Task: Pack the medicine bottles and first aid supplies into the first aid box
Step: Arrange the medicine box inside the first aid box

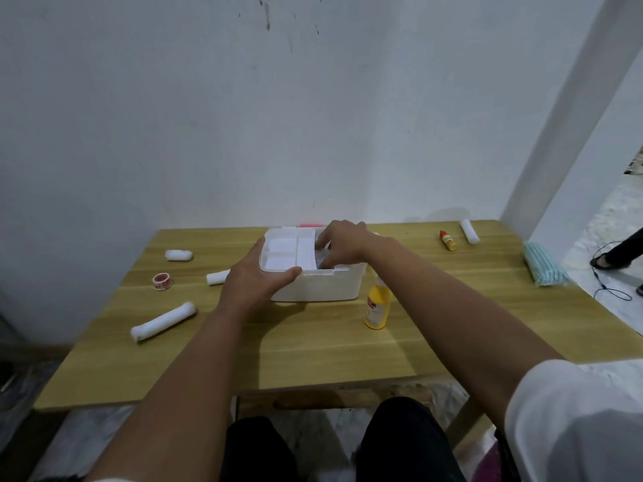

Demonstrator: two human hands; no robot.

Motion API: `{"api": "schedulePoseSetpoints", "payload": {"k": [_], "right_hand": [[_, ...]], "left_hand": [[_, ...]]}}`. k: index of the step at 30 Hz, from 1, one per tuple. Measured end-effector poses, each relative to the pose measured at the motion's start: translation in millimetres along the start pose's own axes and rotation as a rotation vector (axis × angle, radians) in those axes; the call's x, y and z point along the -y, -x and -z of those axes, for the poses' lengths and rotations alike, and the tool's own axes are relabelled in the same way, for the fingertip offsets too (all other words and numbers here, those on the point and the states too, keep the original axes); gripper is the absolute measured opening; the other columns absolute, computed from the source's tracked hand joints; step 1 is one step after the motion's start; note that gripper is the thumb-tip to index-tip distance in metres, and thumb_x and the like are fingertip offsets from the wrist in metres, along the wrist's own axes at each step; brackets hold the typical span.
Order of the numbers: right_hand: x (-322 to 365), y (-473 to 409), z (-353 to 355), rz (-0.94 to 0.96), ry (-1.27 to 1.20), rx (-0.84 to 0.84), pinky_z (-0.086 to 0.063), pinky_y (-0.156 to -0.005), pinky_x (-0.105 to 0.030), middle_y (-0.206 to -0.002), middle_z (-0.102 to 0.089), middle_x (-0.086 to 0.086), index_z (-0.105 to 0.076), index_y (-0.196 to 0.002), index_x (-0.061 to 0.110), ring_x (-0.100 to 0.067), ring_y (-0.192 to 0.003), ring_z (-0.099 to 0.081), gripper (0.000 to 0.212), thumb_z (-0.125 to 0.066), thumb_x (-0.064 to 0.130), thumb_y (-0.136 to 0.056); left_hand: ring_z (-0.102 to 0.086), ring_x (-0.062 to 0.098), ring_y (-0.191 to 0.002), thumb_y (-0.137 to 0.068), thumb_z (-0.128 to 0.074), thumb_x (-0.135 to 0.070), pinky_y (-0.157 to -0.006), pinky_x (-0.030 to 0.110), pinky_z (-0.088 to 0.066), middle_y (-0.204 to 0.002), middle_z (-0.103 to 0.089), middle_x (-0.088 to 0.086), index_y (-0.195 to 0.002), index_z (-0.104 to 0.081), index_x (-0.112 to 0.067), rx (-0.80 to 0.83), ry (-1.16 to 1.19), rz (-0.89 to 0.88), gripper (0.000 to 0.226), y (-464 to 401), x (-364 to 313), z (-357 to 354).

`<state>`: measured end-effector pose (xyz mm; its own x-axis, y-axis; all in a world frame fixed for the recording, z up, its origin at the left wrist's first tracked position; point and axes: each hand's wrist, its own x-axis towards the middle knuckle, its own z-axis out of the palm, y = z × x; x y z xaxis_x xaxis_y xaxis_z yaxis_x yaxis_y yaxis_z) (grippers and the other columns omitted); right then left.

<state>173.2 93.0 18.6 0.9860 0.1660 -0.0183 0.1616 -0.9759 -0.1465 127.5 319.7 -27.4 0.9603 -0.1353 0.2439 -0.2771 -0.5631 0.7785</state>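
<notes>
The white first aid box (pixel 323 285) stands open at the table's middle, and a white divided tray (pixel 288 250) sits in its top left part. My left hand (pixel 255 281) grips the tray's near left corner, thumb along the front rim. My right hand (pixel 342 243) reaches over the box from the right, its fingers curled down at the tray's right edge. A large yellow bottle (pixel 377 307) stands just right of the box. A small yellow bottle with a red cap (pixel 447 240) lies at the far right. Three white bandage rolls (pixel 163 322) (pixel 218 277) (pixel 179 255) lie to the left.
A red-and-white tape roll (pixel 162 281) lies at the left. Another bandage roll (pixel 469 231) and a pack of blue face masks (pixel 544 268) sit near the table's right edge. Something pink (pixel 310 225) shows behind the box. A wall backs the table. Another person's foot (pixel 607 260) is on the floor at the right.
</notes>
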Motion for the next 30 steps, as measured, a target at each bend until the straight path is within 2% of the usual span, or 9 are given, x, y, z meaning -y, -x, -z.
{"api": "schedulePoseSetpoints", "payload": {"k": [4,9,16,21,30], "right_hand": [[1,-5,-3,-0.001,-0.021,0.000,-0.033,-0.092,-0.045,-0.125,-0.072,0.011,-0.073,-0.129,0.027,-0.019,-0.117,-0.060,0.058,-0.085,0.048,-0.077],[-3,-8,-2,-0.007,-0.070,0.014,-0.047,-0.095,-0.045,-0.119,-0.073,0.008,-0.073,-0.128,0.028,-0.019,-0.111,-0.063,0.057,-0.087,0.045,-0.075],[-3,-12,-2,-0.004,-0.045,-0.002,-0.035,-0.088,-0.042,-0.115,-0.070,0.012,-0.071,-0.124,0.029,-0.017,-0.108,-0.059,0.057,-0.087,0.048,-0.073],[-3,-11,0,-0.015,-0.051,0.015,-0.042,-0.091,-0.042,-0.102,-0.063,0.015,-0.072,-0.122,0.027,-0.014,-0.099,-0.056,0.058,-0.088,0.049,-0.071],[-4,-5,1,-0.017,-0.076,-0.002,-0.049,-0.100,-0.048,-0.120,-0.072,0.004,-0.073,-0.123,0.017,-0.021,-0.112,-0.063,0.060,-0.089,0.047,-0.073]], "left_hand": [[-0.053,0.018,-0.127,-0.074,-0.078,-0.063,-0.091,0.037,-0.050,-0.142,-0.058,-0.013,-0.149,-0.041,-0.042,0.003,0.000,-0.004,0.086,0,1,0],[-0.053,0.019,-0.128,-0.076,-0.080,-0.057,-0.090,0.035,-0.047,-0.144,-0.057,-0.011,-0.151,-0.040,-0.040,-0.012,0.010,0.006,0.086,-1,0,-1],[-0.050,0.020,-0.132,-0.077,-0.081,-0.055,-0.092,0.034,-0.045,-0.147,-0.054,-0.009,-0.153,-0.039,-0.038,-0.010,0.031,0.019,0.089,-2,2,-2],[-0.050,0.020,-0.133,-0.073,-0.081,-0.060,-0.098,0.039,-0.049,-0.148,-0.054,-0.010,-0.153,-0.040,-0.038,0.004,0.033,0.028,0.092,-3,5,-1],[-0.051,0.019,-0.131,-0.073,-0.081,-0.060,-0.096,0.040,-0.049,-0.146,-0.055,-0.011,-0.152,-0.041,-0.040,0.008,0.034,0.022,0.090,-4,3,0]]}}
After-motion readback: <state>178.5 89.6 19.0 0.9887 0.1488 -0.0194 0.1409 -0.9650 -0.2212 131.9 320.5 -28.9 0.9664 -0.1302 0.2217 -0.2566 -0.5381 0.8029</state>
